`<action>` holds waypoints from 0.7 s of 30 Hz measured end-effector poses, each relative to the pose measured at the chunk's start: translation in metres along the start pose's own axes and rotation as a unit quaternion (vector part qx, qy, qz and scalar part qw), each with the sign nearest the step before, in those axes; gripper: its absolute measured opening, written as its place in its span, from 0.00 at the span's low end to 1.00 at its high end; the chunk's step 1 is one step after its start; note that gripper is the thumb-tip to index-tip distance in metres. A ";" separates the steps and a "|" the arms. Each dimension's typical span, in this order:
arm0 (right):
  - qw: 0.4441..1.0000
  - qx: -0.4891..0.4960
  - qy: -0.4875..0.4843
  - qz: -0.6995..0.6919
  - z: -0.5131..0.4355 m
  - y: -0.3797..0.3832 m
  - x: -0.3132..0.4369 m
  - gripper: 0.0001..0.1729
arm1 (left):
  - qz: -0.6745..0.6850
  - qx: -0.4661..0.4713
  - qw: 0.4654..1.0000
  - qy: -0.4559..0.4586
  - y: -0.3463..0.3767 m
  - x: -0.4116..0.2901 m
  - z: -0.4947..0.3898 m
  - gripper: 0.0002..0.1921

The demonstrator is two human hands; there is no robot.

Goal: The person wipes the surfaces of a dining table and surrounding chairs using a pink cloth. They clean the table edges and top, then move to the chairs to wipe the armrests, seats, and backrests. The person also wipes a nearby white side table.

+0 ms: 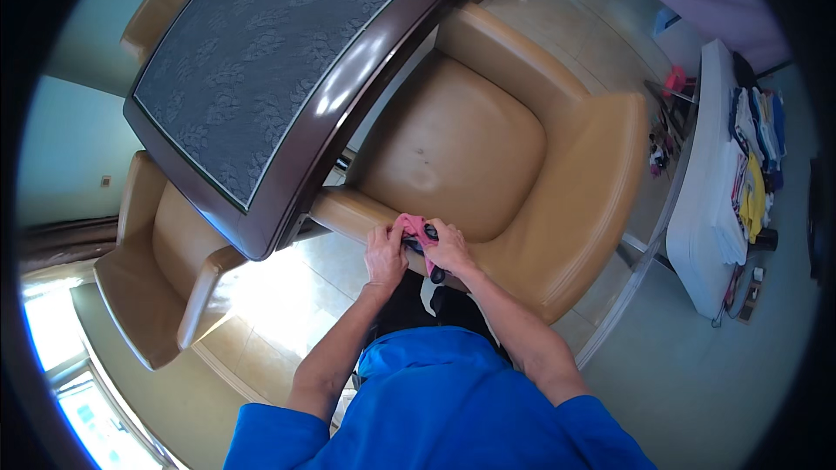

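Observation:
In front of my waist, both hands meet around a crumpled pink cloth (413,223) and a small black object (437,274). My left hand (386,256) pinches the left edge of the cloth between its fingers. My right hand (450,249) grips the cloth and the black object from the other side. A rounded black end hangs below the fingers and a dark curved part shows near the thumb; the rest is covered, so its kind is unclear. Just beyond my hands is the arm of a tan leather armchair (450,143).
A dark wooden table (346,94) with a black patterned top stands ahead to the left. Another tan armchair (166,254) is at its near left end. Folded clothes (751,189) are stacked on a white surface (695,209) at the right. Light tiles (330,267) cover the floor.

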State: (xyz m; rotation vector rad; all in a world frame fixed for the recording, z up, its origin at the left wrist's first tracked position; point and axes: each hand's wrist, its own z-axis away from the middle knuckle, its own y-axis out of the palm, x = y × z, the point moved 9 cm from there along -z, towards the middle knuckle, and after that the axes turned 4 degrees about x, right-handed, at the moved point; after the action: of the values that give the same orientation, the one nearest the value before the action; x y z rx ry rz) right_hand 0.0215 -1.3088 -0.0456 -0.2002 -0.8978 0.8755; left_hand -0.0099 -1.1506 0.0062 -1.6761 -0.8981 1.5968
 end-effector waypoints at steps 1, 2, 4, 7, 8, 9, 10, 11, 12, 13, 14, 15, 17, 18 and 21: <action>1.000 0.008 0.008 -0.003 -0.007 0.002 0.001 0.35 | 0.004 0.003 1.000 0.003 0.002 0.004 -0.004 0.25; 1.000 0.015 0.017 -0.006 -0.014 0.002 0.000 0.34 | 0.008 0.005 1.000 0.006 0.003 0.009 -0.010 0.24; 0.998 0.042 0.040 -0.040 -0.022 0.004 -0.004 0.34 | 0.025 0.024 0.999 -0.008 0.012 0.012 -0.015 0.22; 0.988 0.056 0.081 -0.120 -0.020 -0.006 -0.008 0.41 | 0.064 0.061 0.995 -0.051 0.028 0.012 -0.020 0.23; 0.986 0.041 0.093 -0.135 -0.015 -0.011 -0.007 0.43 | 0.082 0.074 0.992 -0.067 0.031 0.011 -0.020 0.24; 0.985 0.035 0.105 -0.133 -0.015 -0.012 -0.009 0.48 | 0.099 0.087 0.988 -0.081 0.035 0.008 -0.023 0.25; 0.984 0.030 0.115 -0.130 -0.015 -0.012 -0.010 0.52 | 0.140 0.079 0.983 -0.087 0.035 0.003 -0.025 0.27; 0.984 0.026 0.125 -0.126 -0.016 -0.012 -0.010 0.57 | 0.167 0.089 0.977 -0.100 0.035 0.005 -0.025 0.29; 0.984 0.026 0.125 -0.127 -0.019 -0.007 -0.010 0.58 | 0.191 0.099 0.970 -0.114 0.032 0.005 -0.027 0.31; 0.984 0.027 0.126 -0.127 -0.022 -0.003 -0.010 0.60 | 0.215 0.109 0.962 -0.128 0.030 0.004 -0.029 0.33; 0.986 0.028 0.125 -0.110 -0.027 -0.001 -0.010 0.59 | 0.240 0.120 0.953 -0.138 0.026 0.008 -0.031 0.33; 0.988 0.035 0.120 -0.095 -0.033 0.005 -0.003 0.59 | 0.240 0.134 0.951 -0.142 0.020 0.017 -0.032 0.32; 0.990 0.057 0.111 -0.072 -0.044 0.019 0.012 0.58 | 0.224 0.166 0.950 -0.137 0.012 0.032 -0.039 0.31; 0.990 0.069 0.107 -0.066 -0.052 0.024 0.022 0.57 | 0.207 0.185 0.952 -0.126 0.009 0.038 -0.045 0.30; 0.991 0.093 0.060 -0.080 -0.074 0.044 0.035 0.50 | 0.162 0.219 0.954 -0.129 0.002 0.051 -0.052 0.26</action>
State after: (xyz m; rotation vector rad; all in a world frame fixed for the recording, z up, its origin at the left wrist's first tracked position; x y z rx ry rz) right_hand 0.0624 -1.2407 -0.0927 -0.0180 -0.7047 0.7840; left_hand 0.0437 -1.1092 -0.0209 -1.3641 -0.3487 2.0910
